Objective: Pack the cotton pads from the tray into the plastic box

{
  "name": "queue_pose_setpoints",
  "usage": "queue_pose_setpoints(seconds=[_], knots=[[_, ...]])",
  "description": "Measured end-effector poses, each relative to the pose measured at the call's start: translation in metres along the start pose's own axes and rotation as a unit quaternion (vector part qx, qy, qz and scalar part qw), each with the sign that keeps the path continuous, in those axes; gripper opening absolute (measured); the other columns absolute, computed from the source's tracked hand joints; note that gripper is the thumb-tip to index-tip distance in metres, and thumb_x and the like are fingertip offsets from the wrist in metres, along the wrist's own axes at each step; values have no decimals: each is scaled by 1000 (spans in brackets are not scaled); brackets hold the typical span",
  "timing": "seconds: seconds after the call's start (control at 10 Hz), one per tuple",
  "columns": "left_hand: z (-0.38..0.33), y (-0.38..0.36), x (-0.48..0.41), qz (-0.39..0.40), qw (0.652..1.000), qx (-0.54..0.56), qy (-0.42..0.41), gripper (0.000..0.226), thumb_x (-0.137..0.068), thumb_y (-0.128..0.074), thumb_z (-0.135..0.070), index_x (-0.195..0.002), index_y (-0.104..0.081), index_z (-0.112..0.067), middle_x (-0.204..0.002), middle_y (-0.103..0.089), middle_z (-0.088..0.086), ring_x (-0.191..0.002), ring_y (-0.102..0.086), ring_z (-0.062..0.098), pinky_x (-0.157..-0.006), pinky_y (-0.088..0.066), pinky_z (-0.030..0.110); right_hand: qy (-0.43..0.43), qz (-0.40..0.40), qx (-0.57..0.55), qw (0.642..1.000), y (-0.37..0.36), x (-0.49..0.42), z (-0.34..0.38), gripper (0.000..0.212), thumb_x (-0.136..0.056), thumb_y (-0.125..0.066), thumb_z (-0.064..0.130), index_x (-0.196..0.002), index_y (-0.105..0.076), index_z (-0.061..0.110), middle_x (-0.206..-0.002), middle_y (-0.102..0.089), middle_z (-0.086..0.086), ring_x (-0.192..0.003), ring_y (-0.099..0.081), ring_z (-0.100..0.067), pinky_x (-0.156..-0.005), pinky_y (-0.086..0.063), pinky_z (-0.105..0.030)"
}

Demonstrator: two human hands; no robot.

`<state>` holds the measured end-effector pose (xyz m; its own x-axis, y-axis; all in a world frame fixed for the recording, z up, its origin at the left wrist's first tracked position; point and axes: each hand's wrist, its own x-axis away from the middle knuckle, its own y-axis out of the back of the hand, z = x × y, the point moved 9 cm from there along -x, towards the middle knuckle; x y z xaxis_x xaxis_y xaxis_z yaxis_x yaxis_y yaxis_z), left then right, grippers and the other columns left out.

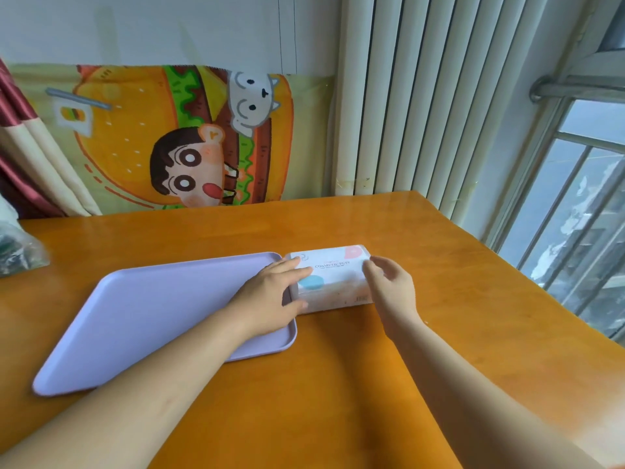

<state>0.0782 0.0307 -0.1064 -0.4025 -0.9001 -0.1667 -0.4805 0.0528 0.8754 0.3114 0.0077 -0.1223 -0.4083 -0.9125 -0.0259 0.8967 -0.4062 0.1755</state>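
Tray point(152, 316) beside plastic box point(333, 275); left hand point(270, 299) overlapping both; bag point(17, 252) far left

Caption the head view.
Left hand and right hand hold the cosmetic puff box beside the lilac tray on a wooden table.
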Motion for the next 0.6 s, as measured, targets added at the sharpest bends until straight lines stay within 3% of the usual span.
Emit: queue_pose_setpoints(seconds=[0.1, 0.4, 0.6], knots=[[-4, 1, 3, -14, 1000, -26, 5, 60, -101, -67, -33, -156, -45, -35, -170, -27, -10, -159, -19, 11, -125, -22, 33, 14, -27, 23, 999, 3, 6, -6, 43, -98, -69, 43, -135, -70, 23, -131, -72, 1, -123, -66, -19, -107, -55, -46], [-8, -6, 4, -14, 998, -54, 32, 56, -105, -59, -31, -158, -41, -34, -171, -26, -7, -159, -19, 14, -126, -28, 36, 25, -29, 54, 998, -5, 2, -9, 43, -102, -65, 40, -140, -66, 21, -140, -68, 2, -131, -61, -21, -114, -48, -45], [-13, 5, 12, 11, 998, -54, 20, 71, -101, -64, -33, -163, -29, -31, -175, -13, -4, -161, -11, 18, -127, -20, 38, 52, -18, 105, 993, -6, 2, 6, 54, -107, -58, 38, -156, -47, 19, -160, -50, -1, -149, -44, -22, -121, -39, -42]])
